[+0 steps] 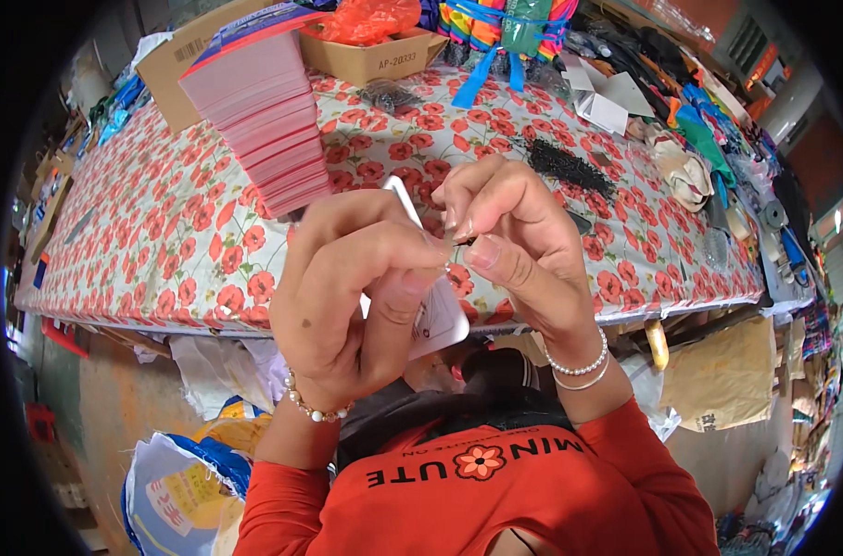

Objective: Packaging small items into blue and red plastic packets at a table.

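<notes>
Over the table's near side, my left hand (347, 278) is closed on a white card (447, 320) with rounded corners, which shows behind the fingers and below them. Thumb and forefinger of that hand are pinched at the card's middle. My right hand (528, 236) almost touches these fingertips, its thumb and fingertips pinched on a tiny black piece (465, 241) too small to name. Farther right on the table lies a loose pile of small thin black pieces (570, 165).
A tall stack of pink-edged cards (264, 130) stands left of my hands on the flowered tablecloth (190, 222). Behind it are a cardboard box (398, 57) holding a red plastic bag, and rainbow-coloured bundles (505, 28). White paper pieces (607, 97) and cloth lie at the far right.
</notes>
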Demonstrator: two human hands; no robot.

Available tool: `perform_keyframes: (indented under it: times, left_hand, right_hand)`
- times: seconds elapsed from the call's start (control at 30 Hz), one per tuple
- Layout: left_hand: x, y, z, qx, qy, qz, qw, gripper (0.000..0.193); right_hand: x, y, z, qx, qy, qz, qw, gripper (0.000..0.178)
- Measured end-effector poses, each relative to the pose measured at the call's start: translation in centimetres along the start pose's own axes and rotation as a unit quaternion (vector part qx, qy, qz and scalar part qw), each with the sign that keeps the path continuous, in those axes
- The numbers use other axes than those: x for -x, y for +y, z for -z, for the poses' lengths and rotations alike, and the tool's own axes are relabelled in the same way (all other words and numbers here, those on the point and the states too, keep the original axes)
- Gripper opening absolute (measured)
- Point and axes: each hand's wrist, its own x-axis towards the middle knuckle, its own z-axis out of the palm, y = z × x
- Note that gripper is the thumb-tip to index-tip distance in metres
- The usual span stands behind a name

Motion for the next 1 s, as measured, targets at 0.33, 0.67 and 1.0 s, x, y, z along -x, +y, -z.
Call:
perform_keyframes:
  times: [0.33, 0.67, 1.0]
  left_hand:
    - [-1.1, 0.0, 1.7, 0.128, -0.177, 0.119, 0.969, 0.027]
    - [-1.2, 1.5, 1.4, 0.128, -0.088, 0.144, 0.977, 0.044]
    - [-2.2, 1.5, 1.8, 0.085, -0.176, 0.133, 0.972, 0.048]
  right_hand:
    - [0.5, 0.5, 0.8, 0.237, 0.014, 0.136, 0.962, 0.011]
    - [0.8, 0.2, 0.1, 0.365, 0.023, 0.186, 0.912, 0.011]
    - [1.0, -0.5, 0.0, 0.425, -0.008, 0.179, 0.887, 0.011]
